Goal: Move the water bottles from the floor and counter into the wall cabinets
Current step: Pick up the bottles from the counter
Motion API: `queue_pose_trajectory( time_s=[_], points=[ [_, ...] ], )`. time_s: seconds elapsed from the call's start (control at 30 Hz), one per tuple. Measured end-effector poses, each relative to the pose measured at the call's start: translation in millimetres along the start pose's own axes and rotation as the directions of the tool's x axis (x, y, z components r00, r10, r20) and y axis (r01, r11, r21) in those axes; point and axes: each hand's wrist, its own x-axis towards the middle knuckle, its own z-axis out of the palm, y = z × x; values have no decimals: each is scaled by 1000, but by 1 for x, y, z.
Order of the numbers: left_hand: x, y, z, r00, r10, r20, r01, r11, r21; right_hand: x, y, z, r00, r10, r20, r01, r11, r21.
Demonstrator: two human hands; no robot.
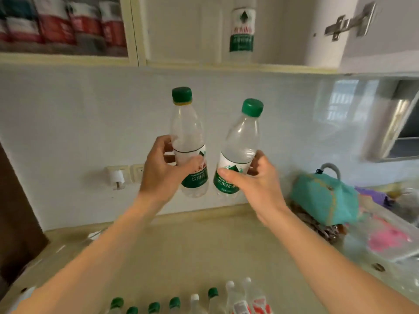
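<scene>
The left hand (162, 171) grips the left bottle (189, 143) around its label, fingers and thumb curled about it; the right hand (250, 180) grips the right bottle (238, 150) the same way. Both bottles are held up in front of the tiled wall (68, 123), above the counter (192, 241) and below the cabinet (181, 30). The left bottle stands nearly upright, the right one tilts rightward at the top; they are just beside each other, a thin gap between their labels.

The open cabinet compartment above holds one bottle (242, 32) toward its right, with bare shelf to the left of it. The open door (381, 32) with its hinge (350, 22) hangs at far right. The left compartment is packed with red-labelled bottles (63, 23).

At the near edge stands a row of bottles (174, 302), green caps to the left, white caps and red labels to the right. A teal bag (324, 198) sits on the counter at right, clear of the hands.

Both held bottles have green caps and white-and-green labels with a mountain mark; Chinese characters show on the green band, partly covered by thumbs.
</scene>
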Motion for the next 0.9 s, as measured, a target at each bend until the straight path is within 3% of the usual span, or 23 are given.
queue_pose_trajectory(
  time_s=[0.23, 0.4, 0.53, 0.7, 0.9],
  points=[
    [58, 124, 3, 958, 270, -98, -275, 960, -43, 65, -130, -39, 955, -291, -55, 294, 955, 48],
    [105, 189, 8, 913, 377, -155, -384, 923, -14, 122, -196, -55, 930, -365, -43, 367, 929, 51],
    [141, 211, 22, 906, 375, -197, -378, 925, 24, 170, -215, -59, 946, -320, -56, 322, 946, 33],
    [176, 200, 39, 933, 292, -208, -273, 955, 118, 216, -206, -46, 974, -224, -39, 224, 974, 10],
    [207, 181, 40, 960, 227, -166, -188, 957, 221, 252, -188, -34, 975, -224, -16, 219, 964, -149]
  ],
)
